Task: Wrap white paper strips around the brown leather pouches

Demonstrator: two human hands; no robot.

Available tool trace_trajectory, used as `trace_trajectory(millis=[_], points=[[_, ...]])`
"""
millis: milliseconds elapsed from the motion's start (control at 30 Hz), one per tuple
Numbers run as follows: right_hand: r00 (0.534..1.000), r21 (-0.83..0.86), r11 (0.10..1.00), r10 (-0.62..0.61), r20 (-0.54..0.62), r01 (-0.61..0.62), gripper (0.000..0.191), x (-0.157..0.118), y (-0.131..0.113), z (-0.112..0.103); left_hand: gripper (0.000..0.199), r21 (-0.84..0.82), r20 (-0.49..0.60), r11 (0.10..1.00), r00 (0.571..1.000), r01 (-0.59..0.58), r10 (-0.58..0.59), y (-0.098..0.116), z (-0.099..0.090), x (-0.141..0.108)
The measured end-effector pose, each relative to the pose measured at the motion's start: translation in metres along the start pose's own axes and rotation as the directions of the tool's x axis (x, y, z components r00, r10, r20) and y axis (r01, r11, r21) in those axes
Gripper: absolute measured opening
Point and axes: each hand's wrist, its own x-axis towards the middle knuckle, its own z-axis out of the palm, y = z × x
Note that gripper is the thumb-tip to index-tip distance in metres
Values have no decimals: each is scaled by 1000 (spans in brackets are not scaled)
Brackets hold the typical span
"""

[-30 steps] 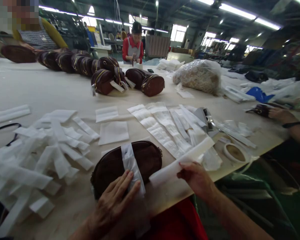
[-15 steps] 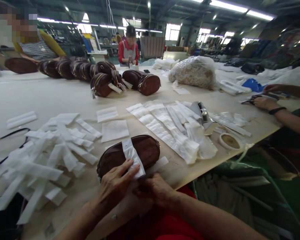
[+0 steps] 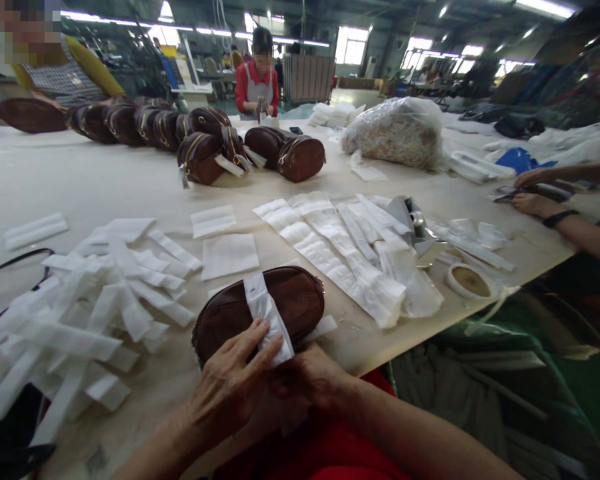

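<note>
L hand flat on strip, closer; R hand grip hidden, can't tell; bag just beyond, long axis near-L to far-R.

Two hands are working at one dark-brown bag. One tape roll, one stuffed sack and one blue sheet are lying farther off; three co-workers are showing. Heaped strips are overlapping beyond counting.

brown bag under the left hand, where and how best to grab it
Probably the brown bag by its rounded right end, the grip coming from picture right: it lies broad face up with that end uncovered, while the left hand rests on the white strip across its middle.
</note>
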Motion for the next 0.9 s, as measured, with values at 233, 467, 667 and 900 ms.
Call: trace_trajectory(millis=[233,467,667,900], points=[[998,-186,981,60,-15,-62,21,-18,-10,-8,35,32,-79,999,997,-6,9,4,5,-4],[307,-804,-249,-831,463,540,28,-41,-27,-49,38,24,-42,1000,999,4,-3,7,10,-9],[154,-625,-698,-616,773,349,31,-13,-43,-54,35,24,-65,1000,998,4,-3,6,6,-8],[104,-610,-685,-627,772,400,26,1,-44,-51,32,37,-13,999,1000,-5,6,0,5,-5]])
